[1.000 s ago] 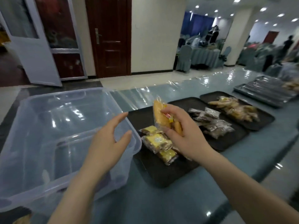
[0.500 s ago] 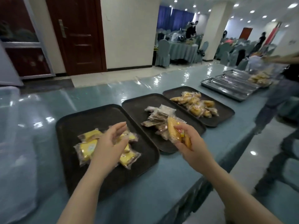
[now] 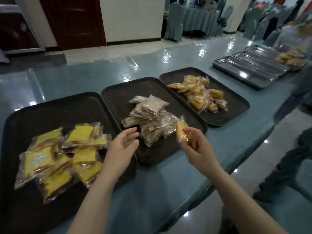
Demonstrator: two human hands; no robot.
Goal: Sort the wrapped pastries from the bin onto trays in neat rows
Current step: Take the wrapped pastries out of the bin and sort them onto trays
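A long table [image 3: 152,191] under a glossy blue-green cover carries three dark trays side by side. The left tray [image 3: 55,105] holds a loose heap of yellow cake slices [image 3: 64,154] in clear wrappers, overlapping and lying at differing angles. The middle tray [image 3: 118,93], just beside it, bears a pile of pale brown wrapped pastries [image 3: 148,115] stacked unevenly near its centre. The right tray [image 3: 236,105] holds a cluster of golden wrapped pastries [image 3: 200,95], also unsorted. Further right along the table lie several metal trays [image 3: 243,71], nested edge to edge, with more golden packets at their far end, blurred. A dark wooden door [image 3: 74,21] and a white wall stand behind the table; draped chairs [image 3: 173,19] and covered tables fill the room beyond. At the right edge a second person [image 3: 290,132] in dark clothing stands close to the table, blurred. The left hand [image 3: 121,147] hovers over the gap between the left and middle trays, palm turned inward, fingers loosely spread and holding nothing. The right hand [image 3: 197,147] is raised above the near right corner of the middle tray, fingers pinched around one golden wrapped pastry [image 3: 181,132], which stands tilted upward clear of every tray. Both forearms are bare and reach forward from the near edge.
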